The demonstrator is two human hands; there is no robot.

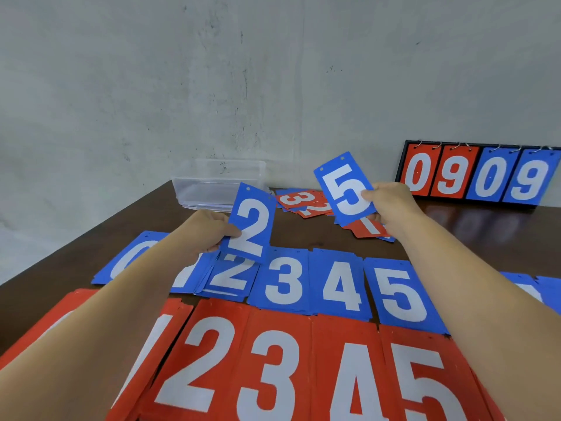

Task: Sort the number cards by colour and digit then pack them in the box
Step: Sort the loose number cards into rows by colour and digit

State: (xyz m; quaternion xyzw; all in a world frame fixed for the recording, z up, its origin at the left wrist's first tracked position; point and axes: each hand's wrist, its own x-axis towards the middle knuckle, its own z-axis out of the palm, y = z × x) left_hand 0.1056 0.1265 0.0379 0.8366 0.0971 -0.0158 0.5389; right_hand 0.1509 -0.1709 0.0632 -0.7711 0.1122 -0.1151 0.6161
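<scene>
**Two blue cards lifted, each near its own pile**

The left hand (209, 232) pinches a blue 2 card (250, 227) by its left edge, thumb on the face, and holds it just above the blue 2 pile (230, 278). It looks ready to drop where it belongs. The right hand (391, 205) grips a blue 5 card (344, 189) the same way by its right edge. It is raised face-up, probably so the digit can be read before it goes to the blue 5 pile (400, 294) below.

The sorted cards lie on the desk (455, 226) in two rows by colour, blue behind and the red row (273, 369) in front, with digits rising left to right. A small unsorted heap (306, 203) of red and blue cards lies behind them, so sorting seems unfinished. The clear plastic box (218, 183) stands by the wall, apparently empty. A flip scoreboard (479, 174) leans at the far right.
</scene>
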